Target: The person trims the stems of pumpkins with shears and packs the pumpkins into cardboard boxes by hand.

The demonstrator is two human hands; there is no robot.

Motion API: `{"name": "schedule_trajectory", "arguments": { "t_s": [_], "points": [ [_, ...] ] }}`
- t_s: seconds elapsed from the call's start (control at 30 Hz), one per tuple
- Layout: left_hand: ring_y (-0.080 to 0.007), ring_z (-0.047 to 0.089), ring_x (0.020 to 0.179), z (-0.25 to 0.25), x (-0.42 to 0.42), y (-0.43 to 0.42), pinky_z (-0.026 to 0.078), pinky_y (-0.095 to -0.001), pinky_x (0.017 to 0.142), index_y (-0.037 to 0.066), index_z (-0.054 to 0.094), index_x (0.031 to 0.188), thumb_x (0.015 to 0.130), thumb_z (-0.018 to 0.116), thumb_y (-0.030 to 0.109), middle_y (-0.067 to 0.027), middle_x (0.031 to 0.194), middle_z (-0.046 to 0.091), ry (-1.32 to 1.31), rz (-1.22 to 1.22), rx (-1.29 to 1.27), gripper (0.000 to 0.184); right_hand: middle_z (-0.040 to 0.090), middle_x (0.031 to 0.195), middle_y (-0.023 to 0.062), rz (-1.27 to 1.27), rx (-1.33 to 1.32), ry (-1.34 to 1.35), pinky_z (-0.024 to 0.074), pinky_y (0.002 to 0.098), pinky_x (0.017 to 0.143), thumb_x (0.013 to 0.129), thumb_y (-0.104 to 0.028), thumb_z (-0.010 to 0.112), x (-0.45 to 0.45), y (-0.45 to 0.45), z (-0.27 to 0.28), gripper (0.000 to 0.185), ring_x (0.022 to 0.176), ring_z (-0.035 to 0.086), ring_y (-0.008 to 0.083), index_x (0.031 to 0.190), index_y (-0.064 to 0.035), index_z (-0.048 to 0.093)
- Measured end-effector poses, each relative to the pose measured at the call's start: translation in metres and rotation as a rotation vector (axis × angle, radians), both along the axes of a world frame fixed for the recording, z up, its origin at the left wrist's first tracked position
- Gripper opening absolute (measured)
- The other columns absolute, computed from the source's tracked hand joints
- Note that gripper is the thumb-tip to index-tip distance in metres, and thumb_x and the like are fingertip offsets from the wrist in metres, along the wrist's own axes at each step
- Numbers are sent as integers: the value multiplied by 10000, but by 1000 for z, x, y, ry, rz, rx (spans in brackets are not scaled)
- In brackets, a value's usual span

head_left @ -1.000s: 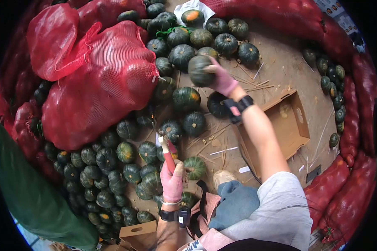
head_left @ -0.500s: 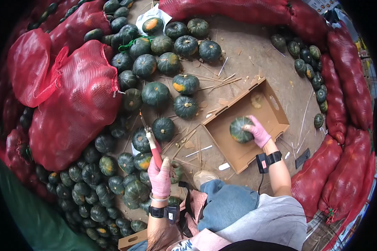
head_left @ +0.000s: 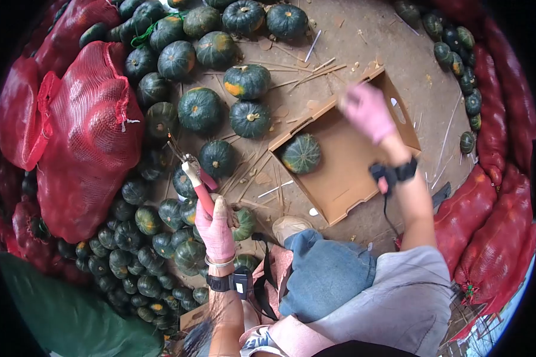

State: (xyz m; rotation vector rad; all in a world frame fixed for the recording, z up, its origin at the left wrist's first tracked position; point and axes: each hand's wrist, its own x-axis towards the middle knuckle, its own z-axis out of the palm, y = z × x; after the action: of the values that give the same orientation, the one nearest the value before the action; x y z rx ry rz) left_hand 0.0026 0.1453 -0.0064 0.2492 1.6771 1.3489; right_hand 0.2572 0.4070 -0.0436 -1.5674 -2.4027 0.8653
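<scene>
My left hand (head_left: 216,233), in a pink glove, is wrapped round the red handle of a pair of shears (head_left: 200,191), whose tips point up among the pumpkins. One green pumpkin (head_left: 301,153) rests against the left side inside an open cardboard box (head_left: 345,189). Above the box's upper left edge is my right hand (head_left: 366,111), also gloved in pink and blurred by motion, so its fingers are unclear. A green pumpkin with an orange patch (head_left: 247,81) and another dark pumpkin (head_left: 249,118) lie on the floor left of the box.
Red mesh sacks (head_left: 89,149) fill the left side, and more red sacks (head_left: 494,232) line the right. Many small pumpkins (head_left: 127,234) are heaped at the lower left. Dry stalks (head_left: 315,74) litter the floor (head_left: 369,35). A green cloth (head_left: 71,309) covers the lower left corner.
The pumpkin my right hand held now lies in the box's left side, and that hand has moved up and away from it. My left hand still holds the shears. The view has shifted.
</scene>
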Motion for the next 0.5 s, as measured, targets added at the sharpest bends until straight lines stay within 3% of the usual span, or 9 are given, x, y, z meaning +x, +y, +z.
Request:
{"name": "schedule_trajectory", "arguments": {
  "t_s": [0.03, 0.07, 0.1, 0.17, 0.2, 0.23, 0.3, 0.37, 0.5],
  "points": [
    [-43, 417, 487, 1, 0, -1, 335, -193, 437, 58, 507, 921, 917, 561, 137, 25, 627, 490, 5, 5, -12, 96, 625, 932, 168, -141, 27, 174, 478, 435, 720, 790, -288, 603, -20, 28, 13, 271, 881, 601, 320, 871, -30, 603],
    [-43, 417, 487, 2, 1, -1, 336, -193, 437, 58, 506, 917, 916, 561, 137, 24, 627, 490, 10, 11, -18, 97, 623, 979, 174, -62, 174, 181, 480, 431, 742, 795, -319, 609, -28, 68, 2, 319, 908, 598, 331, 953, -42, 613],
    [-44, 418, 487, 3, 2, -2, 337, -193, 437, 57, 506, 913, 915, 561, 138, 23, 627, 490, 14, 19, -22, 98, 623, 1004, 173, -74, 312, 131, 482, 410, 829, 712, -345, 700, -46, 98, -4, 491, 948, 602, 325, 1122, -100, 586],
    [-44, 419, 488, 6, 0, -6, 341, -193, 440, 56, 503, 908, 913, 562, 138, 21, 628, 491, 39, 14, -14, 101, 551, 1197, 187, -35, 333, -2, 455, 386, 945, 690, -228, 705, -88, 139, -7, 712, 1117, 538, 280, 1312, -39, 415],
    [-44, 420, 489, 8, -2, -8, 343, -194, 441, 55, 501, 905, 912, 562, 138, 21, 628, 491, 58, 14, -5, 103, 542, 1211, 184, -50, 208, 48, 437, 384, 955, 701, -207, 691, -107, 134, 17, 643, 1150, 505, 292, 1271, -13, 466],
    [-44, 422, 488, 16, -2, -6, 350, -194, 443, 53, 498, 904, 910, 563, 132, 20, 630, 492, 84, 37, -75, 102, 557, 1178, 172, -70, -47, 79, 440, 390, 954, 645, -273, 741, -109, 170, -42, 715, 1120, 526, 309, 1282, -93, 470],
    [-45, 424, 480, 20, -6, -11, 358, -193, 445, 50, 499, 916, 909, 566, 125, 16, 635, 499, 96, 54, -103, 101, 517, 1225, 148, -153, -200, -56, 430, 416, 977, 549, -321, 810, -137, 182, -50, 878, 1159, 490, 335, 1326, -195, 422],
    [-47, 430, 484, 22, -9, -15, 361, -194, 448, 48, 499, 930, 908, 569, 127, 12, 642, 510, 96, 70, -102, 107, 341, 1402, 124, -197, -131, -382, 413, 462, 999, 535, -295, 819, -158, 170, -43, 974, 1295, 336, 356, 1376, -233, 332],
    [-53, 456, 515, 22, -13, -21, 378, -202, 462, 45, 499, 951, 904, 574, 145, 3, 656, 529, 48, 81, -104, 134, 329, 1408, 134, -205, -42, -422, 420, 455, 987, 588, -375, 780, -165, 158, -41, 909, 1300, 328, 334, 1368, -211, 343]
  ]
}}
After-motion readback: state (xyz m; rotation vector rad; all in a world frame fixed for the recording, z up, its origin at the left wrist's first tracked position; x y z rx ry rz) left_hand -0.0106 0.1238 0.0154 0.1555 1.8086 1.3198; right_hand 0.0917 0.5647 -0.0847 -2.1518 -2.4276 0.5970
